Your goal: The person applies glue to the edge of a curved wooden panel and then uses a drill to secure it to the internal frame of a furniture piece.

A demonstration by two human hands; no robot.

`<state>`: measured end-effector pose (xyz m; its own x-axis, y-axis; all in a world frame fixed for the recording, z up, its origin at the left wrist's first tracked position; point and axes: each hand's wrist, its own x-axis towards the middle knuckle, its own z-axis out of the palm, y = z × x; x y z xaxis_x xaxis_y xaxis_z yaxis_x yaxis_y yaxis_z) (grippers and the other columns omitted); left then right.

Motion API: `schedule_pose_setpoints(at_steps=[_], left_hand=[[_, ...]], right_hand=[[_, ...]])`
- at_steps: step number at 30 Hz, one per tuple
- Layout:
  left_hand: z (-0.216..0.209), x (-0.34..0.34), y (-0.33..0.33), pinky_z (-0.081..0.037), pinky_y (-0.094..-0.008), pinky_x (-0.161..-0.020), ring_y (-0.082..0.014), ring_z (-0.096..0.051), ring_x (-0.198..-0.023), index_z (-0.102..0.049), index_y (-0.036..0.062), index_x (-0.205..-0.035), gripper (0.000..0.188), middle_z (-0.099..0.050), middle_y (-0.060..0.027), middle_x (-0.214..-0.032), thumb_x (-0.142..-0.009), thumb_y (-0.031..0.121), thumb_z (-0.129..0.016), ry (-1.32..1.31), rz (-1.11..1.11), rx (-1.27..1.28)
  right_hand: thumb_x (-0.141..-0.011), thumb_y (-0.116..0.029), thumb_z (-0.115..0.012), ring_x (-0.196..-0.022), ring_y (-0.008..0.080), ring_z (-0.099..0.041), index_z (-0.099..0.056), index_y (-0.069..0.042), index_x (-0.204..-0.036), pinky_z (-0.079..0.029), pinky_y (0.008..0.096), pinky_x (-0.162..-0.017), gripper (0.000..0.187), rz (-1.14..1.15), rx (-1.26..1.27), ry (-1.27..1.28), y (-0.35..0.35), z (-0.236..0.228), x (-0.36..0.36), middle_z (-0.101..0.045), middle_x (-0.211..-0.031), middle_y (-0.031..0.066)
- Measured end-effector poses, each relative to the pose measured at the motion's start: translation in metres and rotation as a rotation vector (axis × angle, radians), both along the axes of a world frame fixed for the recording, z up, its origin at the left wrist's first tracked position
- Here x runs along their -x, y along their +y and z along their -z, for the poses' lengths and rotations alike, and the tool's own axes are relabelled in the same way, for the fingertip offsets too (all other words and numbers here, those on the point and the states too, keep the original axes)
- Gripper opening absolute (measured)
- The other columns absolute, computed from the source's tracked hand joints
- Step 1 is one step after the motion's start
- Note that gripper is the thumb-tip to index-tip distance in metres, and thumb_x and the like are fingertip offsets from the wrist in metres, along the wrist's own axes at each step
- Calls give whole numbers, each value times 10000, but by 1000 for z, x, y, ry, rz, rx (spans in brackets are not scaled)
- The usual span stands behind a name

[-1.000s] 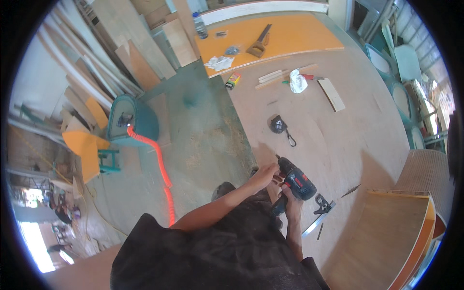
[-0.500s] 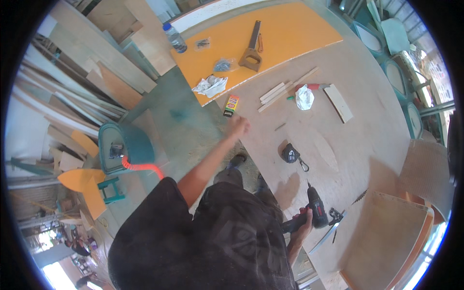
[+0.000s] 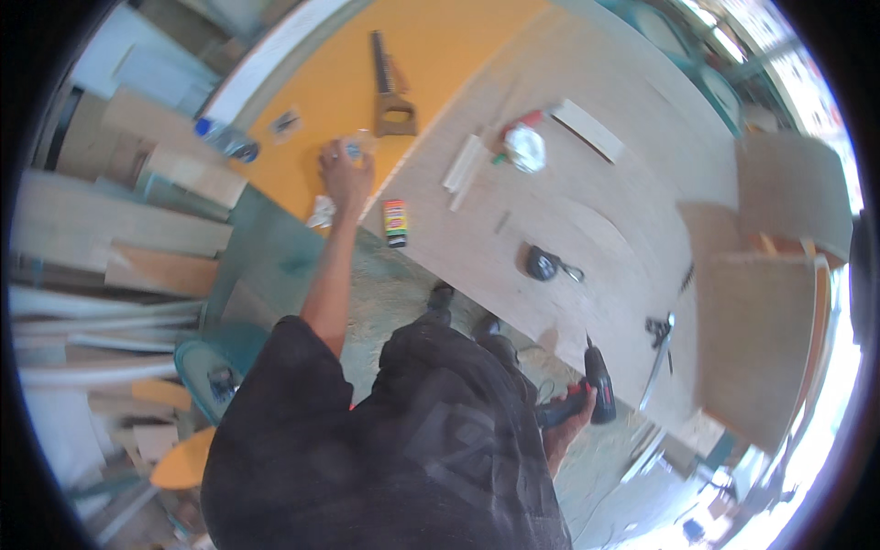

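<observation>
My left hand [image 3: 346, 179] reaches over the yellow-orange board, its fingers apart at a small clear plastic bag [image 3: 357, 145] of what look like screws. It partly covers the bag, and a crumpled white wrapper [image 3: 322, 212] lies just below the wrist. My right hand [image 3: 579, 411] is closed round the grip of a dark cordless drill [image 3: 599, 385], whose thin bit points away from me over the table's near edge. A small yellow and red box [image 3: 395, 223] lies near my left forearm. A black tape measure [image 3: 542, 263] with a carabiner rests on the plywood.
A handsaw [image 3: 394, 112] and a water bottle [image 3: 226, 139] lie on the yellow-orange board [image 3: 458, 37]. Wood strips [image 3: 466, 168], a white crumpled bundle [image 3: 525, 148] and a flat wood piece [image 3: 588, 130] rest on the plywood. A wooden panel structure [image 3: 756, 344] stands at right.
My left hand has moved forward and left, from beside the small box to the plastic bag. The view has turned, shifting the table. My right hand still holds the drill.
</observation>
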<state>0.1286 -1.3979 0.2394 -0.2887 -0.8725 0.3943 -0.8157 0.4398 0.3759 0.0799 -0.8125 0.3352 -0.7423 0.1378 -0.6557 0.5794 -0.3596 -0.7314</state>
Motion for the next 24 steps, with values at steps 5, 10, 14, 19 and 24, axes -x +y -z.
schedule_pose_setpoints(at_steps=[5,10,14,19,24], left_hand=[[47,-11,-52,-493,-525,-961,-395,-574,-1201,-642,137,-1210,357,-626,-128,-1289,-870,232,-695,-169,172,-40],[20,14,-52,-518,-518,-820,-398,-684,-957,-695,84,-1079,209,-724,-177,-1008,-963,242,-624,25,158,-105],[-25,53,31,-517,-481,-781,-398,-685,-878,-688,33,-996,213,-722,-197,-933,-978,239,-639,267,389,-227],[-4,138,137,-519,-454,-786,-364,-682,-848,-681,22,-997,203,-716,-198,-919,-973,222,-656,242,706,-486],[-16,219,270,-517,-447,-823,-375,-684,-913,-678,-3,-1021,192,-713,-210,-968,-958,177,-655,360,968,-586]], right_hand=[[-979,-445,-681,-627,154,-627,-609,-94,-1167,-544,317,-584,404,50,71,48,-3,6,-3,-689,-909,65],[-977,-441,-680,-614,160,-629,-629,-109,-1141,-550,319,-571,374,161,87,36,4,10,-20,-687,-880,59],[-982,-420,-673,-612,171,-634,-631,-116,-1116,-550,328,-568,335,264,142,31,8,14,-17,-693,-879,69],[-980,-394,-681,-616,177,-636,-627,-99,-1116,-543,343,-569,330,342,89,73,16,14,-35,-694,-883,84],[-957,-289,-731,-628,183,-649,-616,-71,-1144,-561,337,-568,309,469,-34,122,37,-7,-76,-688,-875,84]])
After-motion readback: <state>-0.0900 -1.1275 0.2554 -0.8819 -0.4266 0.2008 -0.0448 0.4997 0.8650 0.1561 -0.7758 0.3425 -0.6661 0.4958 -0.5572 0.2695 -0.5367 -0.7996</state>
